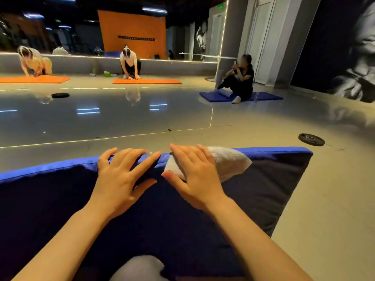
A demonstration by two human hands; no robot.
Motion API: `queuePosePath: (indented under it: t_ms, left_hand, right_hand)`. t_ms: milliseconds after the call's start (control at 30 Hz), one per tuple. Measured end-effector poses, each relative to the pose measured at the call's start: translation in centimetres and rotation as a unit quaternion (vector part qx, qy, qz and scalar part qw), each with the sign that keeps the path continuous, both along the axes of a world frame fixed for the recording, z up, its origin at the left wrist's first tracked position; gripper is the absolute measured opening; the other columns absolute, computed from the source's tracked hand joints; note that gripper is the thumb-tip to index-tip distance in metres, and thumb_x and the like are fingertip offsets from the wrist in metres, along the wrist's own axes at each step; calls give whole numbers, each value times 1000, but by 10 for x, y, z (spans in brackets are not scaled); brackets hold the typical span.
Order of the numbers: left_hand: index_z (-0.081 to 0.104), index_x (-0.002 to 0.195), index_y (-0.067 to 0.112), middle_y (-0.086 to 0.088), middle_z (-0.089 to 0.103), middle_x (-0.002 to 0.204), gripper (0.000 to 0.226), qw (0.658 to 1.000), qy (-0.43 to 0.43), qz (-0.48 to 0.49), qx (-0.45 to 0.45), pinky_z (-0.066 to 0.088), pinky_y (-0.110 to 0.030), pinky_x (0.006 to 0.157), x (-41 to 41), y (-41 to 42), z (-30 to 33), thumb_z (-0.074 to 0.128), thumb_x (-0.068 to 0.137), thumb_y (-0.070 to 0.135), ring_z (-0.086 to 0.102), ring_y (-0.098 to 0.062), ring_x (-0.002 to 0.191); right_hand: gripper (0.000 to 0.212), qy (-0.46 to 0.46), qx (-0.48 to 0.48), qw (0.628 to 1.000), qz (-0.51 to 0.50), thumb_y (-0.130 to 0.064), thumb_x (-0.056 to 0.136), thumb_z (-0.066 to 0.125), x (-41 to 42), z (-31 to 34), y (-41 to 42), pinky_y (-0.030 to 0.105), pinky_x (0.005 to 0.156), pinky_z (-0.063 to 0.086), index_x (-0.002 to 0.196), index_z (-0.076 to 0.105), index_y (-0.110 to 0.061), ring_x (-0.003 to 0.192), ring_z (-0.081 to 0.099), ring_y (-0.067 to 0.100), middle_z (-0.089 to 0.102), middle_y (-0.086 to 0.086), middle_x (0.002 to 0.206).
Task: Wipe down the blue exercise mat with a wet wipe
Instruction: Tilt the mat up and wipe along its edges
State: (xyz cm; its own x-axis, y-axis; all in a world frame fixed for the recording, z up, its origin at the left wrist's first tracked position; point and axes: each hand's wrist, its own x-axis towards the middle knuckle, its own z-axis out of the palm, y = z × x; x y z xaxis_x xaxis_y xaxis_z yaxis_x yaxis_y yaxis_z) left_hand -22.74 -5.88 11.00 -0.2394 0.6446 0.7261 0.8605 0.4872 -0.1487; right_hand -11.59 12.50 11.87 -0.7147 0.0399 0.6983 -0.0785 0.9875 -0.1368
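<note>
Head: right hand (194, 179) (flat) on wipe (229, 163)

Single view from a head-worn wide-angle camera, looking forward and down over the blue mat (263, 191) from its near side. Close above the mat, with both forearms reaching away from the lens toward the mat's far edge. Beyond that edge, glossy floor (142, 118) stretching to a distant mirrored wall (81, 33). Straight lines bowed near the borders.

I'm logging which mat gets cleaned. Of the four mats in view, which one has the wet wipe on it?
The near blue mat under both hands; the right hand presses the wet wipe at its far edge.
</note>
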Motion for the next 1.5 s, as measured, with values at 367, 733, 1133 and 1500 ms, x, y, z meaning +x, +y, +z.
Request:
queuePosePath:
  t_ms: [367, 733, 1133, 1500]
  left_hand:
    - [58, 133, 27, -6, 61, 123, 44, 998, 10, -19, 53, 30, -44, 88, 22, 13, -24, 44, 94, 40, 53, -26, 108]
    - [54, 132, 31, -4, 63, 118, 40, 997, -6, -26, 72, 29, -44, 87, 28, 15, -31, 45, 94, 38, 53, -24, 104]
    - [57, 134, 27, -4, 64, 123, 41, 998, -17, -52, 41, 31, -44, 89, 20, 8, -28, 46, 95, 35, 53, -24, 108]
    - [62, 127, 28, -2, 65, 118, 37, 996, -22, -40, 76, 31, -44, 86, 26, 20, -29, 48, 93, 35, 54, -23, 104]
  right_hand:
    - [73, -57, -65, 963, -256, -49, 94, 13, 109, 4, 212, 41, 95, 35, 119, 67, -6, 106, 58, 37, 67, 18, 116]
    - [40, 92, -57, 986, -123, -23, 96, 34, 29, -27, 75, 38, 99, 29, 98, 72, -11, 91, 60, 28, 71, 6, 95]
    - [66, -57, 5, 973, -225, -59, 99, 18, 107, -13, 199, 34, 75, 28, 89, 64, -14, 82, 54, 30, 67, 13, 92]
    - [43, 35, -96, 978, -182, -37, 97, 34, 67, -43, 116, 56, 114, 11, 115, 60, -8, 121, 48, 33, 60, 9, 117]
